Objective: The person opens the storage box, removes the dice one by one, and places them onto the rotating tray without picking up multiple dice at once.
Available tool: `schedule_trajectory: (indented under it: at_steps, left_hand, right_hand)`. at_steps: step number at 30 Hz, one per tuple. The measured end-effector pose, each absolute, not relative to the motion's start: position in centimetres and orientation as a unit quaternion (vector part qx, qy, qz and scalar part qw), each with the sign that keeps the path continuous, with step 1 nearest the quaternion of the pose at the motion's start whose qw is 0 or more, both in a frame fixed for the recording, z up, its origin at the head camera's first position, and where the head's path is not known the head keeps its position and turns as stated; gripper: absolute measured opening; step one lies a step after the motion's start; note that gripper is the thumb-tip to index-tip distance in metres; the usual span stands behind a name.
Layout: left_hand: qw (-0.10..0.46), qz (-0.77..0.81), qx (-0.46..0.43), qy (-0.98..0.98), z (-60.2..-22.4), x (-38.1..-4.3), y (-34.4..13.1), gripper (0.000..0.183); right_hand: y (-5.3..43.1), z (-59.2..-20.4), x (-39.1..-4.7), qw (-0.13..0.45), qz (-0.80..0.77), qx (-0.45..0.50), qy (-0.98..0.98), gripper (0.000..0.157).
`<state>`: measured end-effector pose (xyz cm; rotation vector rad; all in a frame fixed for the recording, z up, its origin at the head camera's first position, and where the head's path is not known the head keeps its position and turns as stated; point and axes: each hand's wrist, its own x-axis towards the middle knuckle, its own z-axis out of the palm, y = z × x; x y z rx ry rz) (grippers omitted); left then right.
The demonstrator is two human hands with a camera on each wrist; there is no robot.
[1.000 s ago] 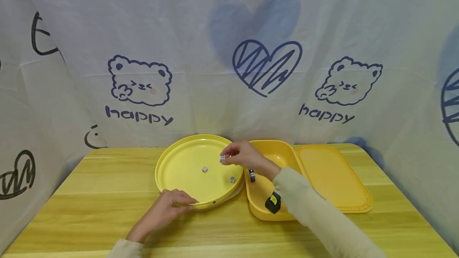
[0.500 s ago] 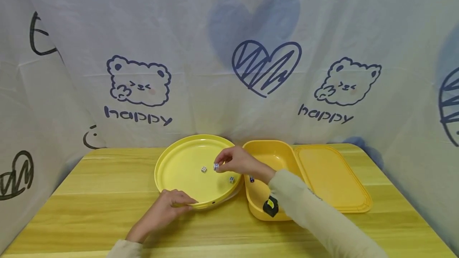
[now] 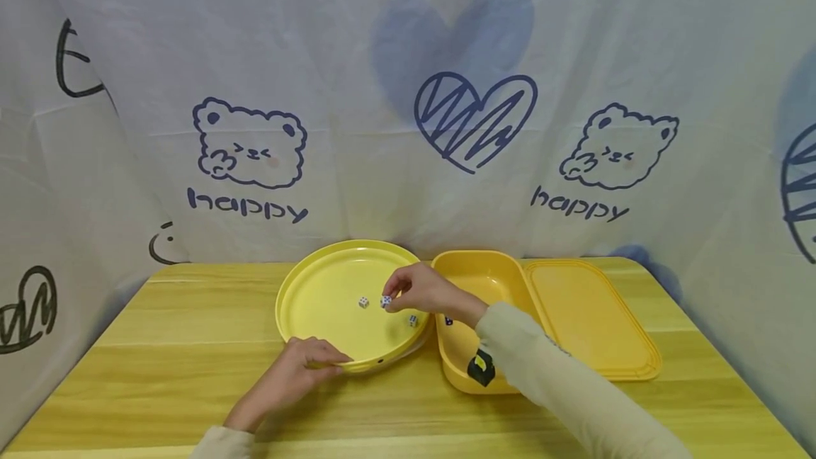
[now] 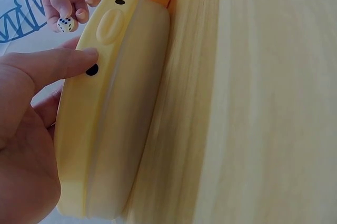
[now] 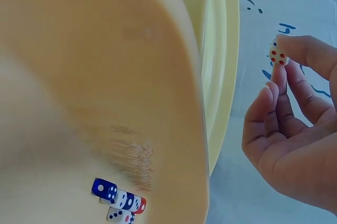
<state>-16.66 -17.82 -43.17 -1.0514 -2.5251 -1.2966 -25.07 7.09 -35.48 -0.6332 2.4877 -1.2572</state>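
In the head view my right hand pinches a white die between thumb and fingertips, above a round yellow tray. The right wrist view shows red pips on that die. Two other white dice, a middle die and a right-hand die, lie apart on the tray. My left hand grips the tray's near rim. Seen from the left wrist, its thumb presses the yellow side beside a black dot, while other fingers are behind the rim.
Right of the tray stands an orange box; several blue, white and red dice lie inside it. A flat orange lid lies on the wooden table beyond it. A printed cloth hangs behind.
My right hand has moved left and down over the tray with the die. It shows little movement since half a second ago. The left hand stays in place.
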Motion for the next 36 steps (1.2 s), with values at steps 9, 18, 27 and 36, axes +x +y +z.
schedule_trajectory:
  at_steps: [9, 18, 27, 36]
  left_hand:
    - [0.060, -0.424, -0.351, -0.833, -42.98, -16.63, -17.77, 0.011]
    - [0.052, -0.427, -0.344, -0.835, -42.74, -16.63, -17.73, 0.012]
    - [0.050, -0.426, -0.339, -0.838, -42.80, -16.72, -17.79, 0.012]
    - [0.038, -0.428, -0.333, -0.840, -42.91, -16.69, -17.83, 0.013]
  right_hand:
    - [7.06, -35.49, -25.08, 0.140, -0.429, -0.230, 0.862, 0.011]
    - [7.03, -35.50, -25.31, 0.142, -0.424, -0.229, 0.864, 0.011]
    - [6.92, -35.60, -25.55, 0.139, -0.416, -0.235, 0.867, 0.024]
    - [6.98, -35.61, -25.32, 0.137, -0.416, -0.241, 0.866, 0.024]
